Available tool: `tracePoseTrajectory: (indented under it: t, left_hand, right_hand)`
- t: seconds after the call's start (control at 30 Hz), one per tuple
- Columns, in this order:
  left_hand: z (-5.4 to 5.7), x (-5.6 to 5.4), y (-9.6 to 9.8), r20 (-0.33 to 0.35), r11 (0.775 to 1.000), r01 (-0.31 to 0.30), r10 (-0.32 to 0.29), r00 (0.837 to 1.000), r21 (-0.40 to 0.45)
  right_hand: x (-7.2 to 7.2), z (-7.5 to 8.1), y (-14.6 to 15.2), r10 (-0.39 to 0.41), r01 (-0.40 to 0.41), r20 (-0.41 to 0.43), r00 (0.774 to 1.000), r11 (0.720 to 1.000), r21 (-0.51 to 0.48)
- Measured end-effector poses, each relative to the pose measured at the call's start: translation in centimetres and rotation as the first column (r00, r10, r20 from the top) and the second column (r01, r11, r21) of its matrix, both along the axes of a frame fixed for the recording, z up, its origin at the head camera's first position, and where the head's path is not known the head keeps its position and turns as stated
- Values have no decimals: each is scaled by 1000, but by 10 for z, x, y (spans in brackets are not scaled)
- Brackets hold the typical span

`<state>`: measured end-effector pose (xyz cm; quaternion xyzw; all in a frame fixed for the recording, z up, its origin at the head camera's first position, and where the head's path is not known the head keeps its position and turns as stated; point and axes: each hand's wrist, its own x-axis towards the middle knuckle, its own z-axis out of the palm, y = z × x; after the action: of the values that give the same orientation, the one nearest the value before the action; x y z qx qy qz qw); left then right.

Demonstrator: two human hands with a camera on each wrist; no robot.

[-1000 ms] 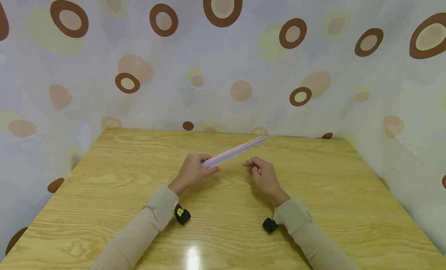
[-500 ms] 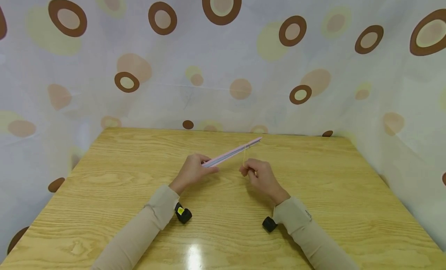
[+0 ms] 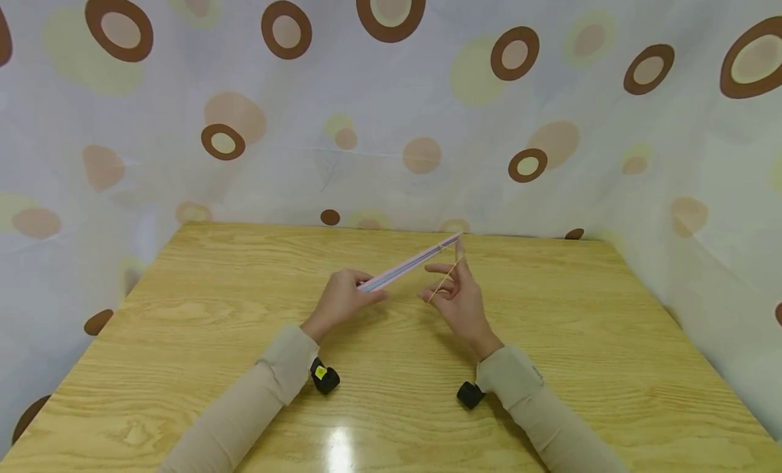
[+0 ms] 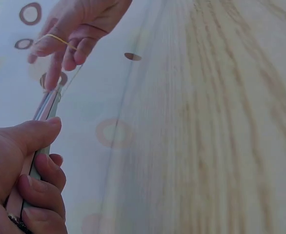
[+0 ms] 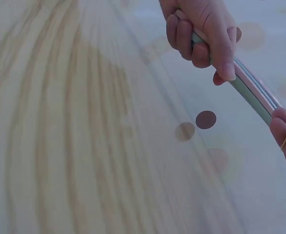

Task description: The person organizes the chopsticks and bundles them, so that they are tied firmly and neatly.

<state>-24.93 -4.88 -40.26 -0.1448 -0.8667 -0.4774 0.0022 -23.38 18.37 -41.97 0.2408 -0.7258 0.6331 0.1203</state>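
Right now, from the head camera, a bundle of straws is held up at a slant above the table. The left hand grips the near end of the bundle, thumb on one side. At its far end is the right hand, fingers spread, one pointing up beside the tip. A yellow rubber band stretches across that hand's fingers, and a bit of it shows on the bundle close to the far end. Behind the bundle hangs a spotted cloth.

From the left wrist, the left hand's fingers curl round the near end of the bundle, which shows pink and pale green. Beyond the far end, the right hand's fingers stand apart, with the band across them; whether a fingertip touches the tip I can't tell.

From the right wrist, the right hand is cut off beside the bundle's far end, the band crossing one finger.
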Motion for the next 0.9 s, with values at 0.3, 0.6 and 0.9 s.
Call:
tracePoseTrajectory:
  t: [0.3,0.6,0.9]
  left_hand:
    - [0,11,14,-121,999,-16,11,993,-40]
    - [3,14,16,-182,991,109,-122,976,-75]
    - [3,13,11,-230,974,195,-218,948,-119]
  right_hand:
    - [6,15,4,20,205,502,864,898,-389]
    - [-3,27,32,161,275,559,814,740,-614]
    - [-8,29,47,231,182,495,838,737,-651]
